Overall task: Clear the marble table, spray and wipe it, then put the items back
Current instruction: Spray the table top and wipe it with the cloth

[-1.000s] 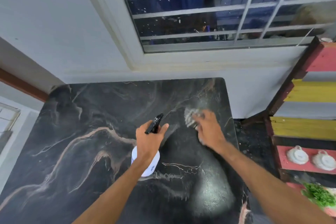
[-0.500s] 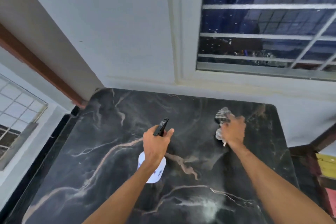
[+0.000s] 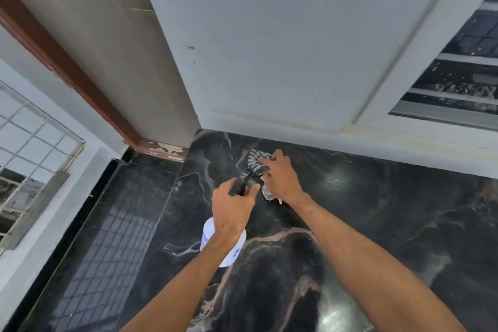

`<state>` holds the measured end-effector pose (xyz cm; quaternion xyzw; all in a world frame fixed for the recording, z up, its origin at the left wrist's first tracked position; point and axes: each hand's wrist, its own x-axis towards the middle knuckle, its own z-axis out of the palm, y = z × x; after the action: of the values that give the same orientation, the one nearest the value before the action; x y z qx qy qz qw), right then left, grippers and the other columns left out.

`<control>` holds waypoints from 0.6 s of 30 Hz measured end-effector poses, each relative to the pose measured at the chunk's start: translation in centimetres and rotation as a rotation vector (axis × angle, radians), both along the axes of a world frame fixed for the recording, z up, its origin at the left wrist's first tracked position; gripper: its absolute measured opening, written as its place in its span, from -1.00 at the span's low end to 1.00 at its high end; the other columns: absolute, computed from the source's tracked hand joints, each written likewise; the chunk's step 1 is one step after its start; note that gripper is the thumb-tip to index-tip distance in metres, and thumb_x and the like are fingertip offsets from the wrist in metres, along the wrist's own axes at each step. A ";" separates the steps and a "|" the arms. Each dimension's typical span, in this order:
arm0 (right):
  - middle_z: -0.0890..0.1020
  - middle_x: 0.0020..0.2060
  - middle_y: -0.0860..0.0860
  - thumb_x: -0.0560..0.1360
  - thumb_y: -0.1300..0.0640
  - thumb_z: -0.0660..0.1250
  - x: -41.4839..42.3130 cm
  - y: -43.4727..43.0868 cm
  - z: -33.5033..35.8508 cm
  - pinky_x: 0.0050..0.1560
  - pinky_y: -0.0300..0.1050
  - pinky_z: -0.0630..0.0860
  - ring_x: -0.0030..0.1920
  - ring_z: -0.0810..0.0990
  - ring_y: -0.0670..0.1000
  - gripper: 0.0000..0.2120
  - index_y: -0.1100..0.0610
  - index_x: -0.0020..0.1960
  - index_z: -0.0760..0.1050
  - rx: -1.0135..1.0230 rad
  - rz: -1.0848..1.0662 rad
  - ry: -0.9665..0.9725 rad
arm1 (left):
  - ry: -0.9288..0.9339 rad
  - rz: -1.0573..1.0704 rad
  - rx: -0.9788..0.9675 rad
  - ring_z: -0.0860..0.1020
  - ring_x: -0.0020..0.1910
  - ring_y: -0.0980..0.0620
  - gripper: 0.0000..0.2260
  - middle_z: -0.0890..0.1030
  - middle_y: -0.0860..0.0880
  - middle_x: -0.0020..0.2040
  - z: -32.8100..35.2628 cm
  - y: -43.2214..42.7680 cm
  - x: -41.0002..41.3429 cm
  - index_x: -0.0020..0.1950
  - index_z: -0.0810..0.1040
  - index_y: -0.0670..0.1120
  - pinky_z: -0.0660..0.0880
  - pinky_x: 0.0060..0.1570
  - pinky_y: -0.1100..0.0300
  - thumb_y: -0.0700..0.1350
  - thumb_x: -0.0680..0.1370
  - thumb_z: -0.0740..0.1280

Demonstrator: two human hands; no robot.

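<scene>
White plastic, the spray bottle (image 3: pixel 231 255) is nearest you, likely light and rigid, your left hand (image 3: pixel 231 210) clenched round its neck, the best hold, over the tabletop (image 3: pixel 390 224). Farther on, near the wall (image 3: pixel 269 62), your right hand (image 3: pixel 281 179) presses the soft, limp cloth (image 3: pixel 254 160). Whether its fingers (image 3: pixel 279 159) curl round it, blur keeps me from telling.

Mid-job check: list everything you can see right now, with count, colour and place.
marble table: one, black with pale veins, fills the lower right
spray bottle: one, white with black trigger, held over the table
cloth: one, grey-and-white striped, on the table near its far left corner
window: one, white frame, upper right
brown trim: one, upper left
window grille: one, white, far left
left hand: one, grips the spray bottle
right hand: one, presses the cloth onto the table
</scene>
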<state>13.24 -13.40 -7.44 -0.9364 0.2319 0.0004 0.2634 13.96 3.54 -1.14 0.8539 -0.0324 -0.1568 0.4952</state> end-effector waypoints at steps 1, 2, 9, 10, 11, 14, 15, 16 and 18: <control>0.41 0.19 0.15 0.56 0.28 0.24 0.6 -0.2 0.3 0.15 0.06 0.53 0.19 0.45 0.18 -0.58 0.02 0.36 0.55 0.039 -0.024 -0.010 | 0.008 0.008 -0.005 0.45 -0.42 0.01 -0.64 0.55 -0.01 -0.45 0.0 1.1 0.6 -0.34 0.52 -0.17 0.47 -0.27 0.09 -0.04 0.49 0.59; 0.42 0.20 0.17 0.55 0.29 0.24 1.3 -0.6 0.4 0.18 0.04 0.52 0.20 0.47 0.20 -0.58 0.03 0.35 0.57 0.049 -0.117 -0.019 | 0.015 0.023 -0.017 0.46 -0.42 0.01 -0.64 0.57 -0.04 -0.44 0.0 2.4 1.4 -0.33 0.53 -0.18 0.49 -0.25 0.06 -0.04 0.50 0.59; 0.44 0.15 0.07 0.50 0.26 0.32 2.7 11.1 0.6 0.15 0.08 0.54 0.15 0.44 0.15 -0.61 -0.05 0.27 0.52 -0.052 0.265 -0.033 | 0.017 0.136 -0.024 0.59 -0.31 0.06 -0.76 0.65 0.07 -0.36 0.4 8.0 3.2 -0.29 0.59 0.00 0.51 -0.16 0.13 -0.05 0.50 0.59; 0.42 0.12 0.04 0.51 0.26 0.32 2.6 11.7 0.4 0.12 0.08 0.55 0.13 0.43 0.12 -0.64 -0.06 0.23 0.53 -0.040 0.339 -0.045 | 0.019 0.141 -0.030 0.63 -0.26 0.01 -0.79 0.67 0.05 -0.33 0.7 8.4 3.1 -0.26 0.62 -0.02 0.57 -0.12 0.08 -0.06 0.50 0.59; 0.40 0.11 0.03 0.51 0.26 0.33 2.7 11.0 0.4 0.12 0.05 0.55 0.12 0.43 0.09 -0.63 -0.07 0.24 0.53 -0.014 0.323 -0.065 | 0.024 0.146 -0.031 0.65 -0.24 -0.02 -0.80 0.68 0.03 -0.32 0.8 8.8 3.1 -0.26 0.63 -0.04 0.60 -0.09 0.05 -0.06 0.50 0.59; 0.43 0.17 0.16 0.52 0.29 0.28 3.3 5.3 0.2 0.20 0.03 0.51 0.14 0.51 0.21 -0.57 0.01 0.34 0.56 -0.035 -0.111 -0.064 | 0.038 0.166 -0.045 0.66 -0.25 0.00 -0.74 0.67 0.05 -0.35 0.7 9.9 3.0 -0.31 0.60 -0.01 0.61 -0.06 0.03 -0.03 0.50 0.59; 0.42 0.20 0.22 0.52 0.29 0.26 3.9 3.6 0.2 0.22 0.06 0.48 0.16 0.51 0.29 -0.58 0.06 0.34 0.55 -0.057 -0.255 -0.055 | 0.041 0.181 -0.043 0.65 -0.26 0.02 -0.72 0.66 0.06 -0.36 0.7 10.6 3.3 -0.32 0.58 0.00 0.61 -0.05 0.03 -0.02 0.51 0.59; 0.40 0.22 0.26 0.54 0.29 0.23 4.6 2.3 0.0 0.23 0.09 0.45 0.19 0.47 0.34 -0.59 0.10 0.35 0.54 -0.062 -0.344 -0.028 | 0.040 0.186 -0.039 0.65 -0.27 0.04 -0.71 0.65 0.07 -0.36 0.7 11.0 3.6 -0.33 0.57 0.01 0.60 -0.05 0.04 -0.01 0.51 0.59; 0.36 0.28 0.29 0.56 0.27 0.20 7.2 1.8 0.0 0.29 0.14 0.41 0.23 0.42 0.39 -0.61 0.15 0.36 0.51 -0.074 -0.381 0.022 | 0.028 0.184 -0.028 0.62 -0.29 0.08 -0.70 0.64 0.08 -0.36 0.5 11.6 5.0 -0.33 0.55 0.03 0.58 -0.05 0.08 0.00 0.51 0.59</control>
<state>20.47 -11.60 -7.45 -0.8845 0.4077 -0.0478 0.2216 18.93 15.17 -0.68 0.8440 0.0509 -0.1222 0.5197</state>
